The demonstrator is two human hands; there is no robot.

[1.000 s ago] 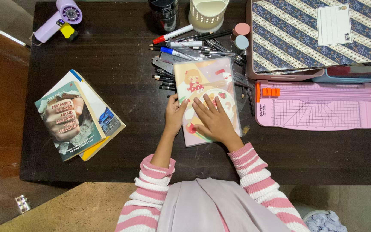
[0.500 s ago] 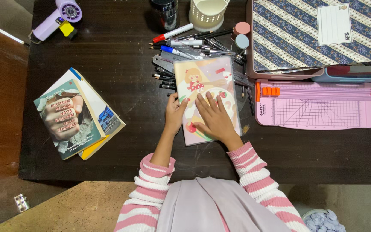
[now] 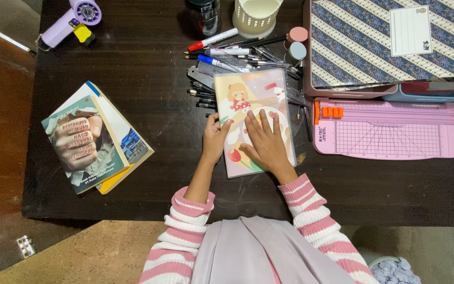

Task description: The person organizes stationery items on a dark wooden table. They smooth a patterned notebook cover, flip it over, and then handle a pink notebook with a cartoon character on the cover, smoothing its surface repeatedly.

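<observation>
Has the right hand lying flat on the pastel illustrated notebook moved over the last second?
Yes, slightly. The right hand slid toward the notebook's top edge, nearer the pink paper trimmer.

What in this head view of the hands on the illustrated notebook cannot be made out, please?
- Notebook cover middle: hidden under the right hand.
- Its left edge: covered by the left hand.
- Dark jar and white cup: tops cut by the upper edge.
- Pens: partly under the notebook.
</observation>
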